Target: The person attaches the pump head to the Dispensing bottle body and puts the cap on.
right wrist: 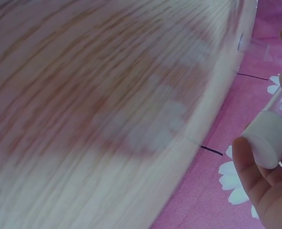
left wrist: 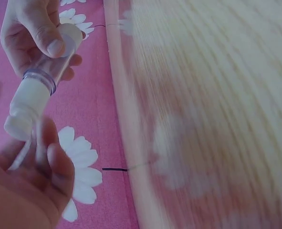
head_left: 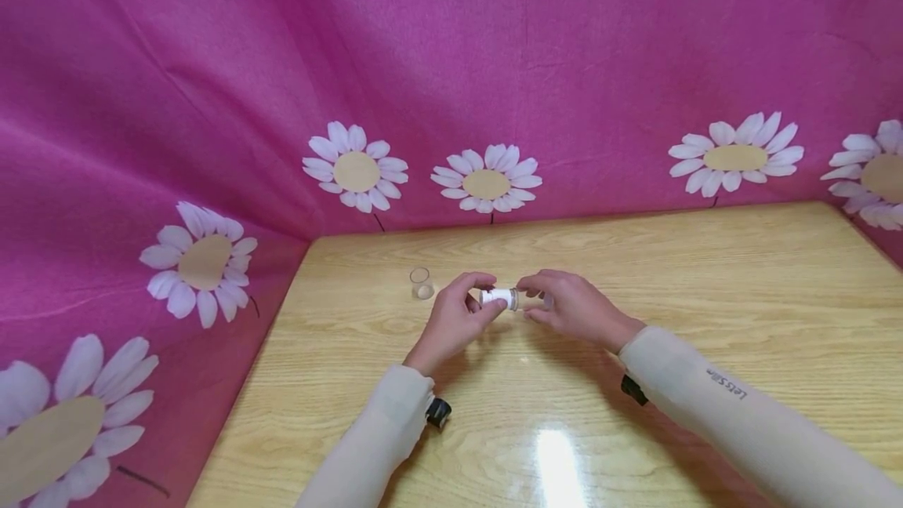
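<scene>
A small pump bottle (head_left: pixel 500 299) with a clear body and a white top lies sideways between my hands, above the table. My right hand (head_left: pixel 574 306) grips its clear body near the white base (right wrist: pixel 269 138), thumb on one side and fingers on the other. Around the white pump end (left wrist: pixel 28 102), my left hand (head_left: pixel 455 316) is loosely curved. In the left wrist view its thumb looks blurred and apart from the bottle, while its fingers are close to the nozzle. A clear cap (head_left: pixel 421 284) stands on the table left of my left hand.
The wooden table (head_left: pixel 339 382) runs under both arms. A pink cloth (head_left: pixel 600 61) with daisies hangs behind it and along its left side. A bright light reflection (head_left: pixel 559 465) shows near the front.
</scene>
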Motion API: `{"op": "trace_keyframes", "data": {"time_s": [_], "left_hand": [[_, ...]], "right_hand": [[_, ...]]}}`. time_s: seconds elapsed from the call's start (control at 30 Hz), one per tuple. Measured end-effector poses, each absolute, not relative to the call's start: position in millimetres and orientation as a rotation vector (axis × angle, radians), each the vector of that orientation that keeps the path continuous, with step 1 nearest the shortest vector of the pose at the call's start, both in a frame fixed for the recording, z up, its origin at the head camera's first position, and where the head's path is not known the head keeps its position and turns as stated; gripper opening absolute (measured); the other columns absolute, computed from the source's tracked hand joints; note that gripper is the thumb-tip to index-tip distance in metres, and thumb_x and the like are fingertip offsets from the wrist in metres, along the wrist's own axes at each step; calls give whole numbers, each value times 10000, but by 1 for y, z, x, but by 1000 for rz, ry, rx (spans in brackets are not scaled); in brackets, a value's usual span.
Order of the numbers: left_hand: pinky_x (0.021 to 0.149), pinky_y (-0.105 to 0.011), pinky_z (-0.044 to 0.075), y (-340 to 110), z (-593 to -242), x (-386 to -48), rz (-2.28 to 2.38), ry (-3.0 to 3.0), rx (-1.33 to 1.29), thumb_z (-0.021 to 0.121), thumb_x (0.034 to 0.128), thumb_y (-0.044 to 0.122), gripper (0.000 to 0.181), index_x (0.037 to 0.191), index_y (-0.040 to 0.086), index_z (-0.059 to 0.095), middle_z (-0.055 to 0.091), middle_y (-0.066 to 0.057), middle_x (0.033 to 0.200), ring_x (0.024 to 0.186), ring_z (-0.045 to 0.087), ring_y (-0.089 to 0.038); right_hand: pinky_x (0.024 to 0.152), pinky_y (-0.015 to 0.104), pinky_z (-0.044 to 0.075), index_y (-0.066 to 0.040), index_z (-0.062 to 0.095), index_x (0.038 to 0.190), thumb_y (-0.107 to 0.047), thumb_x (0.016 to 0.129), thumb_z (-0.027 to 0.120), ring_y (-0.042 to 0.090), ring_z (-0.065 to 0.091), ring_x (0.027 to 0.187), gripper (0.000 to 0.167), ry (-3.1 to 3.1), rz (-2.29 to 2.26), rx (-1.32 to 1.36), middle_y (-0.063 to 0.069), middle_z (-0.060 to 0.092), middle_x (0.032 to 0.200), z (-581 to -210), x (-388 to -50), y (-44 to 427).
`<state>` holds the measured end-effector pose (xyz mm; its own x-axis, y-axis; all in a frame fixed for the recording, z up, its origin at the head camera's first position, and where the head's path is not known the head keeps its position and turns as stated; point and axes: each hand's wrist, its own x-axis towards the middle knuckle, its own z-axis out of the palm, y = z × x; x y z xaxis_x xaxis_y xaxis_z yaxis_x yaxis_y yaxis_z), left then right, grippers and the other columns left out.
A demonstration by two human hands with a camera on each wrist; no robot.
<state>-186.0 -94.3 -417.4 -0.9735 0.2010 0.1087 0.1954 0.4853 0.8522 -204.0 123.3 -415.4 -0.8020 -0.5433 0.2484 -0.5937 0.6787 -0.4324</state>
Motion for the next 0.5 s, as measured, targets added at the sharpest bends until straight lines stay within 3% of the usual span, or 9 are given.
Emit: {"op": "trace_keyframes", "data": {"time_s": [0.1, 0.2, 0.33, 0.5], "left_hand": [[614, -240, 456, -94, -417, -187, 1535, 2768, 248, 631, 948, 435, 388, 1227, 165, 631, 661, -11, 1104, 729, 534, -119], [613, -255, 441, -94, -416, -188, 1510, 2815, 153, 599, 945, 502, 381, 1085, 158, 684, 667, -12, 945, 694, 524, -125], [574, -253, 422, -94, -416, -189, 1473, 2817, 137, 620, 937, 474, 333, 905, 155, 710, 637, 5, 768, 630, 509, -127], [536, -246, 409, -95, -417, -189, 1483, 2800, 146, 632, 938, 435, 296, 859, 160, 705, 658, 21, 733, 592, 507, -115]], "right_hand": [[777, 362, 577, -86, 672, 1205, -191, 868, 764, 149, 669, 874, 365, -2783, 780, 944, 69, 722, 1078, -415, -204, 122], [766, 352, 573, -92, 671, 1208, -204, 866, 768, 137, 660, 858, 373, -2781, 792, 939, 64, 722, 1077, -413, -204, 121], [767, 347, 572, -94, 670, 1211, -207, 865, 770, 129, 653, 855, 378, -2782, 796, 944, 61, 721, 1080, -411, -204, 120], [781, 353, 574, -94, 667, 1219, -210, 874, 761, 138, 657, 878, 376, -2799, 790, 947, 68, 720, 1097, -412, -204, 119]]}}
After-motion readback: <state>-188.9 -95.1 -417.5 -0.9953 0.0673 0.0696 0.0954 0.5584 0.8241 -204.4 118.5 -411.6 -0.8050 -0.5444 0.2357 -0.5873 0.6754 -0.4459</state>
